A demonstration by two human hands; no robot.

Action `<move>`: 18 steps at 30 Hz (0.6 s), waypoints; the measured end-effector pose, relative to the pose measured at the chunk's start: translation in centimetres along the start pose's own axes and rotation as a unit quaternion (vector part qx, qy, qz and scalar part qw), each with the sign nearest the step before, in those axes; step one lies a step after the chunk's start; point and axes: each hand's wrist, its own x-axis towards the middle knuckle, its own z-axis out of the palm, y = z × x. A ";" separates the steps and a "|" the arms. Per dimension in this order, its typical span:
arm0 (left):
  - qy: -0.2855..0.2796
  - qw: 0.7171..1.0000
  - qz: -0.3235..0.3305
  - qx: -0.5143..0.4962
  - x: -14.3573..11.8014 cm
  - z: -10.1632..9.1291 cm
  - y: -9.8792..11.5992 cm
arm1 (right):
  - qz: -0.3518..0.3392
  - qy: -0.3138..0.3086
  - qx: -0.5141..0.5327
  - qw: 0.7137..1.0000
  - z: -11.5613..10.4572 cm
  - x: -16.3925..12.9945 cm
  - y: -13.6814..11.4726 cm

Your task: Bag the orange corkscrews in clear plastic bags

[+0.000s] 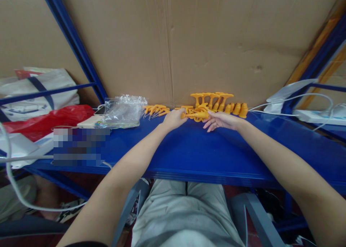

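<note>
An orange plastic corkscrew piece (198, 115) lies level between my two hands, its ribbed shaft showing. Its left end is in the closed fingers of my left hand (174, 120). At the other end, the thumb and forefinger of my right hand (223, 121) pinch it, while the remaining fingers hang loosely apart. Directly behind is a heap of orange parts (186, 107), partly hidden by my hands. To the left lie several orange handles with metal spirals (155, 109). Several T-handled orange pieces (212, 97) stand upright behind, and short hollow orange sleeves (238, 109) stand to their right.
A blue shelf table (189, 153) runs in front of me, with cardboard (173, 41) behind it. Clear plastic bags (124, 110), a red bag (54, 121) and a cloth bag (40, 90) sit left. White cables (297, 95) and blue posts (72, 41) flank the space.
</note>
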 end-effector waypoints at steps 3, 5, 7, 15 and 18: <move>0.004 1.000 0.003 -0.005 0.0 0.1 0.0 | -0.022 -0.016 0.005 1.000 -0.4 0.2 0.3; 0.005 1.000 0.002 -0.007 0.0 0.1 0.0 | -0.034 -0.010 0.007 0.999 -0.5 0.3 0.5; 0.004 1.000 -0.001 -0.010 0.1 0.2 0.0 | -0.044 0.006 0.015 0.999 -0.4 0.3 0.5; -0.005 1.000 0.003 -0.006 0.2 0.2 -0.1 | -0.096 -0.001 0.033 0.995 -0.6 0.3 1.0; -0.002 1.000 0.008 -0.008 0.1 0.1 -0.1 | -0.098 0.002 0.018 0.995 -0.7 0.4 1.0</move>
